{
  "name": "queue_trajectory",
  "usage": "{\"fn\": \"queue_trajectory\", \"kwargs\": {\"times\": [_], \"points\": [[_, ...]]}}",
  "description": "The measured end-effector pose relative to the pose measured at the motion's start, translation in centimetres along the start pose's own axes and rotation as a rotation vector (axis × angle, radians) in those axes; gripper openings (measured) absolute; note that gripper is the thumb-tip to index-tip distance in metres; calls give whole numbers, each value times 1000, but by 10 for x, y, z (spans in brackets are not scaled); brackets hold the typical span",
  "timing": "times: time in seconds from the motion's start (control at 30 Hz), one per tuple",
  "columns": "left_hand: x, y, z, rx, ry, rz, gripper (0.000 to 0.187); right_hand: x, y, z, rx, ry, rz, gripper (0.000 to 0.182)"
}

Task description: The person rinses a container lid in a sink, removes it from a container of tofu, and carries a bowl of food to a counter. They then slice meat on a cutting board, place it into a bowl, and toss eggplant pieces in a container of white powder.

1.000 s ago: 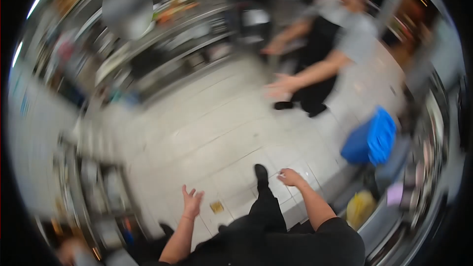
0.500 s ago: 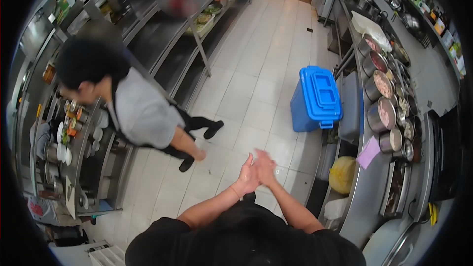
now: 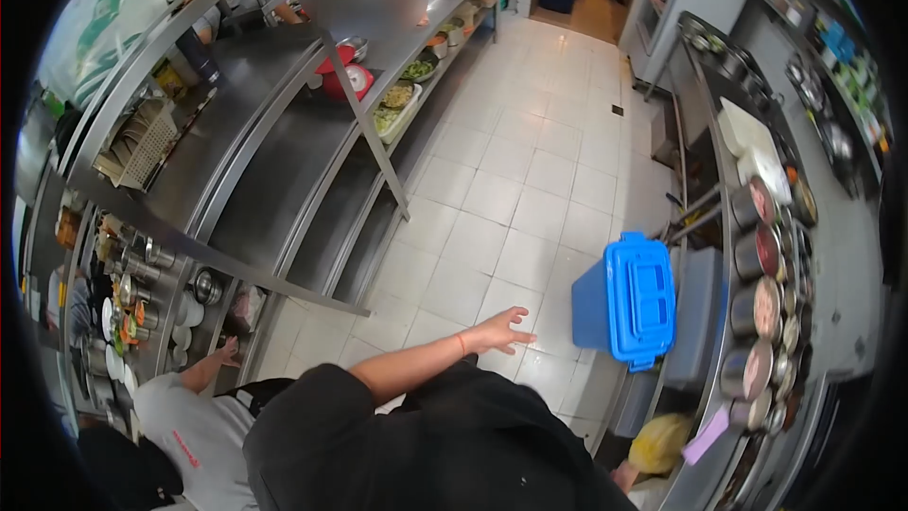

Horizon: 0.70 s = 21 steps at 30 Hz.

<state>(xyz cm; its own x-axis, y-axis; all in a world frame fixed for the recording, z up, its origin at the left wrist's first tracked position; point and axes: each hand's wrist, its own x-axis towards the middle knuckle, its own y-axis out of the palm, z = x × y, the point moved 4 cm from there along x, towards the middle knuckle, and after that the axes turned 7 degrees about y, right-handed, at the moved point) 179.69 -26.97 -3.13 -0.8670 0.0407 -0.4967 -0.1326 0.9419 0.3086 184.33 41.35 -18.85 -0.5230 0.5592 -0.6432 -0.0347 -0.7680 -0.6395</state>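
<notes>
My left hand (image 3: 498, 329) reaches out over the tiled floor with its fingers spread, holding nothing. A thin orange band circles that wrist. Only a small patch of my right hand or wrist (image 3: 624, 475) shows low on the right, beside a yellow plastic-wrapped bundle (image 3: 659, 445) and something white (image 3: 653, 494) below the counter. The fingers of that hand are hidden. Ahead and to the right of my left hand stands a blue lidded bin (image 3: 641, 295), apart from it. A purple cloth (image 3: 707, 435) hangs over the counter edge near the yellow bundle.
Along the right runs a steel counter with several metal pots (image 3: 757, 308) of food. Steel shelving (image 3: 274, 156) lines the left, with a red scale (image 3: 352, 80) on it. Close on my left is a person in a grey shirt (image 3: 203, 431), one hand (image 3: 225, 352) near the lower shelves.
My hands, pressed together before, have parted: the left is spread over the floor, the right has gone down toward the counter. My view has moved; the grey-shirted person is now closer beside me.
</notes>
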Motion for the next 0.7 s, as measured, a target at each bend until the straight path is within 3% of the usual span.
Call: {"fn": "queue_trajectory", "kwargs": {"times": [0.07, 0.1, 0.17, 0.3, 0.37, 0.4, 0.47, 0.5, 0.53, 0.6, 0.63, 0.67, 0.7], "points": [[53, -48, -32, 227, -42, -37, 70, -33, 34, 32, -59, 18, 9, 31], [73, -68, -54, 219, -46, -51, 70, -44, 60, 55, -98, 9, 37, 30], [116, -111, -107, 224, 49, -188, 42, -47, 122, 103, -191, -40, 121, 27], [212, -209, -183, 114, 247, -336, 20, -23, 255, 221, -452, -241, 293, 22], [258, -273, -223, 209, 282, -464, 19, 19, 320, 281, -623, -384, 357, 20], [270, -301, -249, 303, 286, -569, 19, 54, 350, 309, -714, -523, 393, 19], [284, -373, -311, 351, 368, -790, 13, 98, 407, 391, -780, -1093, 514, 17], [286, -412, -348, 320, 402, -887, 6, 118, 439, 444, -791, -1117, 538, 17], [283, -451, -388, 385, 454, -938, 5, 116, 467, 511, -641, -1728, 501, 23], [257, -521, -472, 437, 557, -1031, 10, 115, 558, 720, -1162, -1232, 124, 37], [251, -573, -501, 544, 585, -1105, 18, 77, 587, 819, -1102, -1102, 109, 37], [226, -604, -540, 813, 627, -1274, 30, 76, 628, 904, -855, -1041, 165, 37], [205, -641, -572, 890, 516, -1373, 38, 37, 658, 982, -661, -1310, 103, 38]]}}
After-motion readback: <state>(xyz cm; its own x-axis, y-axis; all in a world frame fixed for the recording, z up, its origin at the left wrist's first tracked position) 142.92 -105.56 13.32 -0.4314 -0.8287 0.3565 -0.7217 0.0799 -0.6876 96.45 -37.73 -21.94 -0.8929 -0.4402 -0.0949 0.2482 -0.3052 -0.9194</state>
